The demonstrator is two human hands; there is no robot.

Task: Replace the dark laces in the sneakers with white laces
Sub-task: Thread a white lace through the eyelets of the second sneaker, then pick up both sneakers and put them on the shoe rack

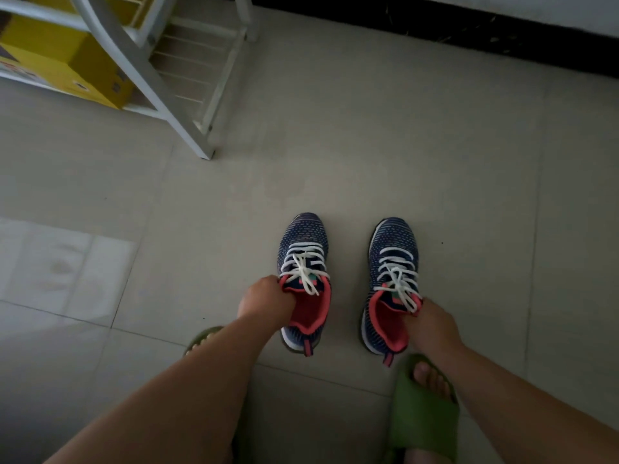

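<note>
Two dark blue knit sneakers with pink linings stand side by side on the tiled floor, toes pointing away from me. The left sneaker [304, 242] and the right sneaker [395, 244] both carry white laces [305, 266] tied in bows. My left hand [264, 304] grips the left sneaker at the left edge of its collar, fingers tucked inside. My right hand [432, 324] holds the right sneaker at the right side of its collar. No dark laces are in view.
My feet wear green slides: one [422, 416] sits just behind the right sneaker, the other [201, 339] shows partly under my left forearm. A white metal rack [174, 105] holding a yellow box [67, 61] stands at the far left. A dark baseboard [469, 25] runs along the far wall.
</note>
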